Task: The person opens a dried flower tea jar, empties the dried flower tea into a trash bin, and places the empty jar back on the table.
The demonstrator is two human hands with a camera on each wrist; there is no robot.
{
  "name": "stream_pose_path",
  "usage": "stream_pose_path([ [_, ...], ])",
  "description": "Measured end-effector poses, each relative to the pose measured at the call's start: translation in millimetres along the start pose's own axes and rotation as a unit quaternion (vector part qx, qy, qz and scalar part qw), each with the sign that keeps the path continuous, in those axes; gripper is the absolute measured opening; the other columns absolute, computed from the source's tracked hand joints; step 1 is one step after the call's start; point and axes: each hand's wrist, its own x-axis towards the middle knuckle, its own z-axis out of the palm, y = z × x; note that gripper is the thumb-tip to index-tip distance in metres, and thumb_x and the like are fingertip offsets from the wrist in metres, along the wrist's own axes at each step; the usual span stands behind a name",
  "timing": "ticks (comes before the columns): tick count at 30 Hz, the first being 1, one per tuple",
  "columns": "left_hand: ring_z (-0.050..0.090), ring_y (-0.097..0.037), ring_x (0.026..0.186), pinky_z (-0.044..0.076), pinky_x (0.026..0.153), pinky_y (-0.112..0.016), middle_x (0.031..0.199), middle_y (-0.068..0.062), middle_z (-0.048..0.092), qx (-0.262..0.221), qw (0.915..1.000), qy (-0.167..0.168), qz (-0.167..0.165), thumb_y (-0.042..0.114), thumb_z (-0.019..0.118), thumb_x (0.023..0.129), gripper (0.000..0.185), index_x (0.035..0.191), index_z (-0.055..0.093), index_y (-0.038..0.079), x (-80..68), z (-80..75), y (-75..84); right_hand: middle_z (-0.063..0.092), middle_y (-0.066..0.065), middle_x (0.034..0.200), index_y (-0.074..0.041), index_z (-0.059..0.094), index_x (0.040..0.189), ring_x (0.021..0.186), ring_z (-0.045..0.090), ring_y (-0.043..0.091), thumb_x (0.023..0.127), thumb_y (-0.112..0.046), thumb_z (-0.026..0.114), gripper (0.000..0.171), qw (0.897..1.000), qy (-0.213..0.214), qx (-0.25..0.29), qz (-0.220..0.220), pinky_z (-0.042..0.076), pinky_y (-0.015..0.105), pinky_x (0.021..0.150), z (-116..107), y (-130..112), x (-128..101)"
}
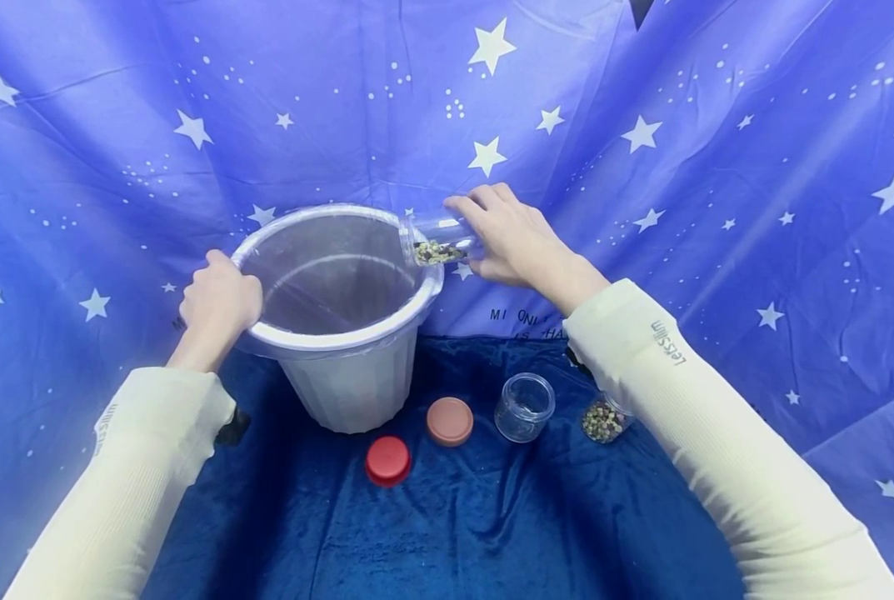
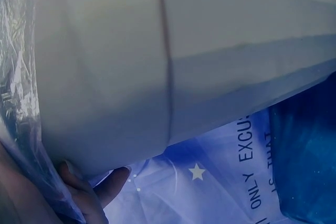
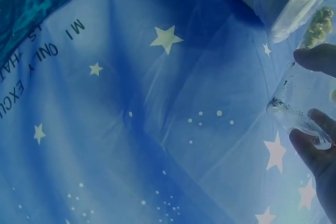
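A person in cream sleeves works over a dark blue cloth, backed by a blue star-printed sheet. The left hand (image 1: 217, 300) curls around the rim of a white bucket (image 1: 349, 379) at its nine o'clock side, fingers wrapped over the edge. The right hand (image 1: 510, 237) grips a small clear jar (image 1: 439, 240), tipped on its side with its mouth over the bucket's rim at about two o'clock. The jar lies just left of the palm, fingers curled over it, thumb beneath. Mixed beans (image 1: 437, 252) sit near the jar's mouth. At the bucket's five o'clock lie a red lid (image 1: 387, 460), a brown lid (image 1: 450, 421), an empty jar (image 1: 524, 407) and a bean-filled jar (image 1: 604, 420) partly under the right sleeve.
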Motion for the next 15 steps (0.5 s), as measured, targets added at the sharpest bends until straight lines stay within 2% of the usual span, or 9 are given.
stream_pose_path([
  [15, 0.043, -0.061, 0.122, 0.040, 0.097, -0.065, 0.137, -0.042, 0.042, -0.002, 1.0000, 0.001, -0.005, 0.021, 0.029, 0.092, 0.064, 0.145, 0.018, -0.012, -0.9, -0.4, 0.8, 0.054, 0.017, 0.132, -0.012, 0.048, 0.139, 0.125, 0.049, 0.037, 0.077, -0.001, 0.064, 0.065, 0.993, 0.052, -0.055, -0.090, 0.055, 0.051, 0.083, 0.0, -8.6, 4.0],
])
